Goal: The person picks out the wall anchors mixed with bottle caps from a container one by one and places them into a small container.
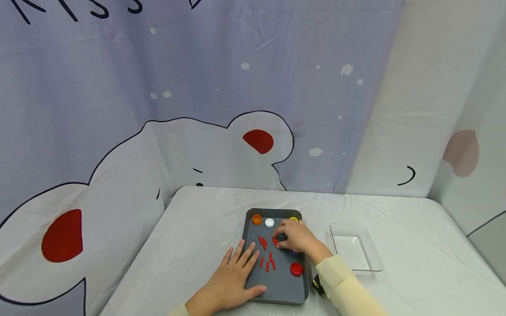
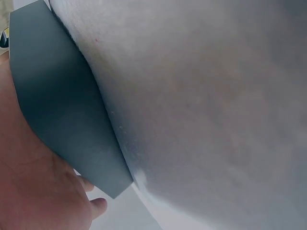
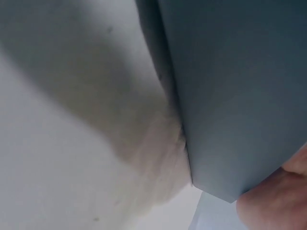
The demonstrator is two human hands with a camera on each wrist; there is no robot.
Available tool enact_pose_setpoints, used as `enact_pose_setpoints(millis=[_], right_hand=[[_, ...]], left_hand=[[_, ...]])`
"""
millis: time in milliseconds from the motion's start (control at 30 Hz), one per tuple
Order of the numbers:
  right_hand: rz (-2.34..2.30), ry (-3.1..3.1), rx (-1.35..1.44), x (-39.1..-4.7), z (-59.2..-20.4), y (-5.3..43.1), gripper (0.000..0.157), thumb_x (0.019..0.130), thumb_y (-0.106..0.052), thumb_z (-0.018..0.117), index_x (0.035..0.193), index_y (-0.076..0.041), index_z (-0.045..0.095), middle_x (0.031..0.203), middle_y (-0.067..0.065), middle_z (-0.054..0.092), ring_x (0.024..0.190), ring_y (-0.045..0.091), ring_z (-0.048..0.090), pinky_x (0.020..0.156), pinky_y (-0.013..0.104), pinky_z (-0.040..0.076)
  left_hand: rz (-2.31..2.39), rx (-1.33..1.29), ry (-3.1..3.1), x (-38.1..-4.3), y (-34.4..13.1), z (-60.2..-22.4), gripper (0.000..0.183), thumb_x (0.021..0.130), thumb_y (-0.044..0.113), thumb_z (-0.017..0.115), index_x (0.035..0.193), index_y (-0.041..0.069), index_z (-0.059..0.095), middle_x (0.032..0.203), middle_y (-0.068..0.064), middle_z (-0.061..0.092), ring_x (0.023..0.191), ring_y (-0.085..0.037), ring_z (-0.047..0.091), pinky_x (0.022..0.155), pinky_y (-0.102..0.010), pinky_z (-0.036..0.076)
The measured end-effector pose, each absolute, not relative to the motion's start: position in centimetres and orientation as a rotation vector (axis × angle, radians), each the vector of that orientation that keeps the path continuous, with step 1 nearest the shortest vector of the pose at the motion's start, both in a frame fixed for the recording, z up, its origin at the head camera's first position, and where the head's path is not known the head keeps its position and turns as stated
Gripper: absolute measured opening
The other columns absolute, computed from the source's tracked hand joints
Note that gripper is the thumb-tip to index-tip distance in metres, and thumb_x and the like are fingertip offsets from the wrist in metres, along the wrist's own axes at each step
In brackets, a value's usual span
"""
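A dark grey tray lies on the white cloth, with several short red sticks in two loose groups on it. My left hand rests with spread fingers over the tray's left edge; the left wrist view shows that hand beside the tray's grey side. Reaching across from the right, my right hand pinches a red stick between thumb and index finger, low over the tray. Only part of this hand shows in the right wrist view, by the grey tray wall.
Along the tray's far side sit an orange cap, a white cap and a partly hidden yellow cap. A red cap is near the right edge; a purple one is mostly covered. A clear plastic box stands to the right.
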State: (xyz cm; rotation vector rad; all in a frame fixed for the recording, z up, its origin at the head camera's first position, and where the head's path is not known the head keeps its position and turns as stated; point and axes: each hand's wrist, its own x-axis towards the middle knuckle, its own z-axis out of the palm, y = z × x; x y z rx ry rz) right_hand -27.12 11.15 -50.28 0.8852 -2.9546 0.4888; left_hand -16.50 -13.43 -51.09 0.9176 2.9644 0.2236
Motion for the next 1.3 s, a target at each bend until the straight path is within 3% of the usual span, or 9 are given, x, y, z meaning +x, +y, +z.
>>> enact_pose_setpoints(millis=[300,567,700,867,1033,1300], right_hand=[[0.503,-2.915,0.885,-27.2,-50.5,11.5,0.022,0.079,-0.029,0.086,0.096,-0.016,0.079,0.1,0.0,0.066,0.096,0.021,0.064,0.077,0.038,0.039],[0.671,-2.845,0.914,-26.9,-49.7,12.0,0.021,0.083,-0.023,0.083,0.101,-0.013,0.079,0.099,0.0,0.066,0.093,0.021,0.061,0.082,0.043,0.045],[0.794,-2.805,0.931,-26.4,-48.7,12.5,0.021,0.086,-0.021,0.082,0.104,-0.011,0.078,0.095,0.0,0.065,0.086,0.019,0.06,0.077,0.036,0.05],[0.928,-2.769,0.978,-25.9,-47.5,13.9,0.021,0.088,-0.019,0.08,0.106,-0.009,0.077,0.087,-0.003,0.063,0.078,0.011,0.057,0.068,0.026,0.049],[1.035,-2.743,1.033,-25.3,-46.2,16.1,0.019,0.089,-0.018,0.079,0.104,-0.008,0.076,0.077,-0.01,0.059,0.07,0.002,0.052,0.063,0.023,0.047],[1.103,-2.764,0.925,-24.3,-45.2,20.4,0.021,0.088,-0.014,0.079,0.108,-0.009,0.075,0.076,-0.01,0.058,0.068,0.004,0.052,0.059,0.022,0.045]], left_hand=[[0.23,0.909,2.966,-16.5,-13.5,-51.1,0.09,0.094,0.077,0.038,0.159,0.015,0.036,0.167,-0.006,0.026,0.156,-0.037,0.012,0.12,-0.06,0.019],[0.233,0.906,2.958,-16.6,-13.4,-51.2,0.09,0.094,0.078,0.038,0.159,0.015,0.036,0.167,-0.006,0.026,0.156,-0.036,0.012,0.12,-0.06,0.019],[0.228,0.916,2.965,-16.6,-13.4,-51.2,0.09,0.094,0.078,0.038,0.159,0.015,0.036,0.167,-0.006,0.027,0.155,-0.037,0.013,0.12,-0.061,0.019],[0.269,0.928,2.969,-16.4,-13.5,-51.4,0.089,0.094,0.076,0.041,0.158,0.014,0.038,0.166,-0.007,0.029,0.155,-0.04,0.014,0.119,-0.063,0.02],[0.28,0.941,2.982,-16.4,-13.5,-51.6,0.089,0.094,0.076,0.042,0.158,0.014,0.039,0.165,-0.007,0.03,0.154,-0.041,0.015,0.118,-0.064,0.02],[0.258,0.938,2.99,-16.5,-13.5,-51.6,0.089,0.094,0.076,0.04,0.158,0.014,0.037,0.166,-0.006,0.03,0.154,-0.04,0.014,0.119,-0.063,0.019]])
